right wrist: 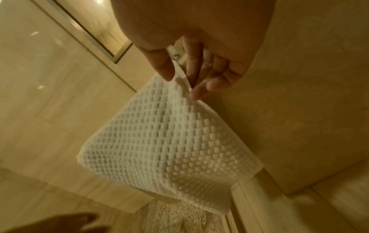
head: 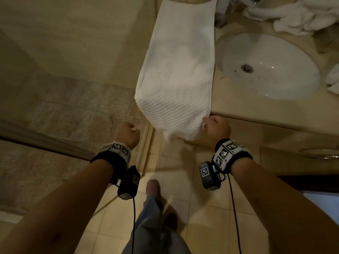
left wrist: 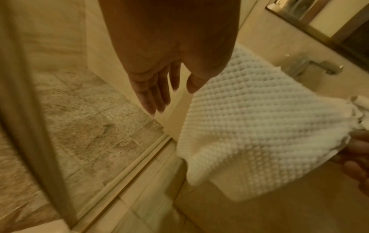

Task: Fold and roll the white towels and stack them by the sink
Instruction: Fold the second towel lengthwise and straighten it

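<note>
A white waffle-weave towel (head: 176, 70) is lying lengthwise on the counter (head: 238, 99) just left of the sink (head: 271, 66), its near end hanging over the front edge. The right hand (head: 216, 127) is pinching that end's near right corner between thumb and fingers, probably to pull the strip straight before rolling. The left hand (head: 128, 133) is hovering apart from the cloth, to its left, gripping nothing; the wrist view shows its fingers (left wrist: 153, 94) extended. Only 1 towel is laid out. More crumpled white towels (head: 293, 13) are waiting at the far right, beyond the basin, beside the faucet (head: 227, 8).
</note>
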